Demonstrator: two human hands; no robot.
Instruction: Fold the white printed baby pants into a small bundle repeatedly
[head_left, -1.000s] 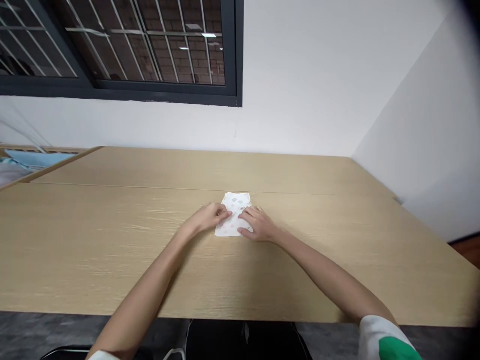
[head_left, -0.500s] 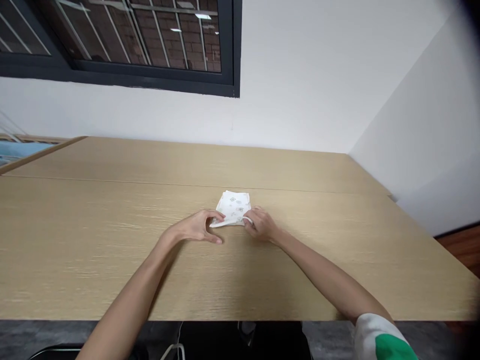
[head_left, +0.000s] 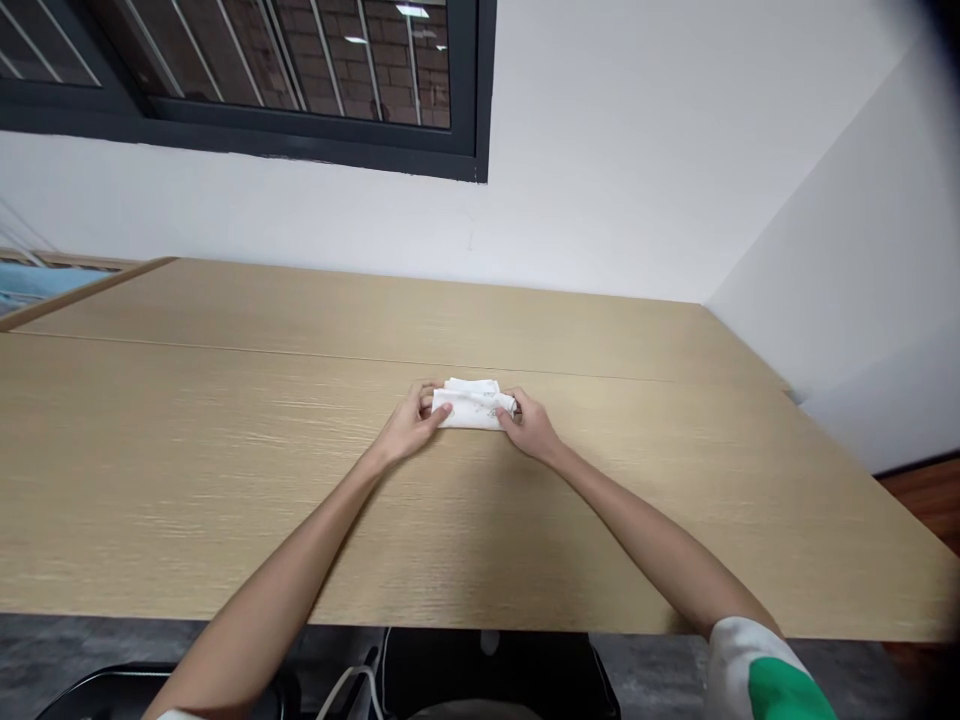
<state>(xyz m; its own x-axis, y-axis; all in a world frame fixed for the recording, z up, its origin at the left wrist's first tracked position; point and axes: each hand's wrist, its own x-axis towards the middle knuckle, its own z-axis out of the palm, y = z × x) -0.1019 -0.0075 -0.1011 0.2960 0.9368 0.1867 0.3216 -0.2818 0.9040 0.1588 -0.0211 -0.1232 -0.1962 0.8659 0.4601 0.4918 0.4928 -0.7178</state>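
White cloth [head_left: 472,408] with a faint little print, folded over on itself and sitting on the wood-look table [head_left: 225,480], just on the near side of the long seam [head_left: 300,355]. Folded edge faces the person, and a strip of the lower layer pokes out towards the seam, so the layers don't line up yet.

Both hands are on it. Left grip [head_left: 409,426] is pinching the left end, thumb on top and fingers round the back, on the seam side. Right grip [head_left: 531,428] does the same at the right end: thumb pressing the top, fingers mostly hidden, so I can't tell how many layers they've got. That end looks a bit puffy, like the layers are gapping.

If you want this fold neat, some tips. Keep both ends level, so the folded edge runs about parallel with the seam; easiest straight-edge check you've got. Pull the ends very lightly apart before pressing, since soft fabric like this probably bunches if you push instead. Pinch every layer together, otherwise I'd guess the top one slides and leaves the bottom crooked. Then lay it flat, let one end go at a time, and smooth from the middle outwards. Sort that puffy right end before creasing, because a wrinkle trapped inside will likely show through.
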